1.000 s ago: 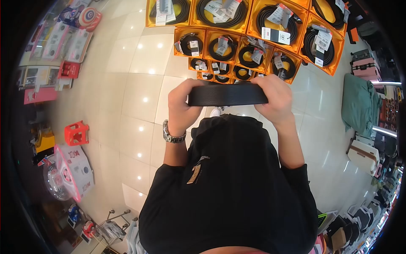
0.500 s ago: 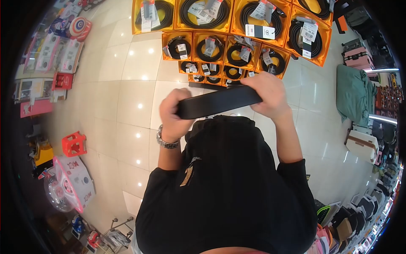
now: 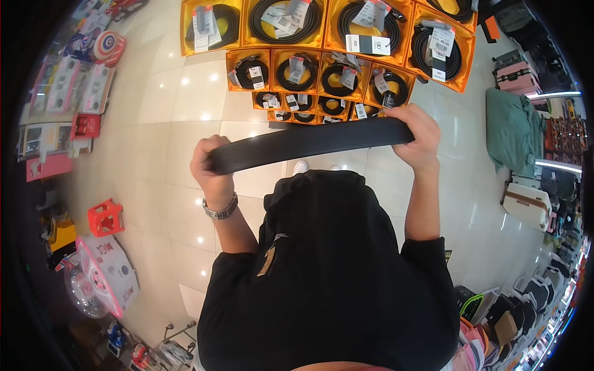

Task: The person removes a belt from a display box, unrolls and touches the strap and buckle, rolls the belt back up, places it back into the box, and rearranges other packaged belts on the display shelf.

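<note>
A black belt [image 3: 309, 144] is stretched between my two hands in front of my chest, its left end lower than its right. My left hand [image 3: 213, 170], with a metal watch at the wrist, is closed round the belt's left end. Around the right end my right hand [image 3: 421, 137] is closed, with its thumb along the top. Just beyond the belt are orange boxes [image 3: 365, 52] in stepped rows, holding coiled black belts with white and grey tags. The parts of the belt inside my fingers are hidden.
Pale floor tiles [image 3: 151, 198] lie below. On the left are a red stool [image 3: 106, 217], a pink-and-white toy box [image 3: 114, 272] and shelved toys. A green cover [image 3: 513, 133], a white suitcase [image 3: 526, 205] and more luggage stand on the right. A wheeled metal frame is at the lower left.
My hands have moved apart, my left hand going left, and a longer stretch of the belt shows between them. The boxes have shifted left in view.
</note>
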The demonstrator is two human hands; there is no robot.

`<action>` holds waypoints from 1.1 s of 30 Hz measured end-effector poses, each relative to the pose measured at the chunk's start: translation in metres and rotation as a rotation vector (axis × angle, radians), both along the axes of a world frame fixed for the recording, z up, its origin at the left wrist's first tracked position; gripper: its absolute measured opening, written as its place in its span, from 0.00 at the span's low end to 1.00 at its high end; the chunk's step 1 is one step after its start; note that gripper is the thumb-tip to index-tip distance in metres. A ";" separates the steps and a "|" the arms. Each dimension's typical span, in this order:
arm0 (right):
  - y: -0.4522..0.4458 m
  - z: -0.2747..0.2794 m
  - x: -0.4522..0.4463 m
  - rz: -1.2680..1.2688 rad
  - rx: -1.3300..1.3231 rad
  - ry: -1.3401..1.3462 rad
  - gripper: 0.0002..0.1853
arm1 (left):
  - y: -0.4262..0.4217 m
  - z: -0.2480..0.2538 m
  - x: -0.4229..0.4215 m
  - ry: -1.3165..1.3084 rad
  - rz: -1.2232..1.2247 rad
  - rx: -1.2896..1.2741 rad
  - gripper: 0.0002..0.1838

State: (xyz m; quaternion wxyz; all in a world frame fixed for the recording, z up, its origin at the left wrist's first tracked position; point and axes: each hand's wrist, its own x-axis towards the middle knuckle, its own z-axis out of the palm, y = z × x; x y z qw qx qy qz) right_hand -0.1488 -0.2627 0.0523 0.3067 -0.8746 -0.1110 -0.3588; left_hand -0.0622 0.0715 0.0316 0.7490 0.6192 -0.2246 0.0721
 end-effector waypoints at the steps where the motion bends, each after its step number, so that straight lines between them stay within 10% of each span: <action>1: -0.002 0.001 0.000 -0.007 -0.023 0.005 0.17 | 0.003 -0.001 0.002 0.000 -0.007 -0.002 0.08; 33: 0.051 0.003 0.016 -0.011 -0.157 0.020 0.18 | -0.039 0.034 -0.005 -0.057 -0.141 0.333 0.12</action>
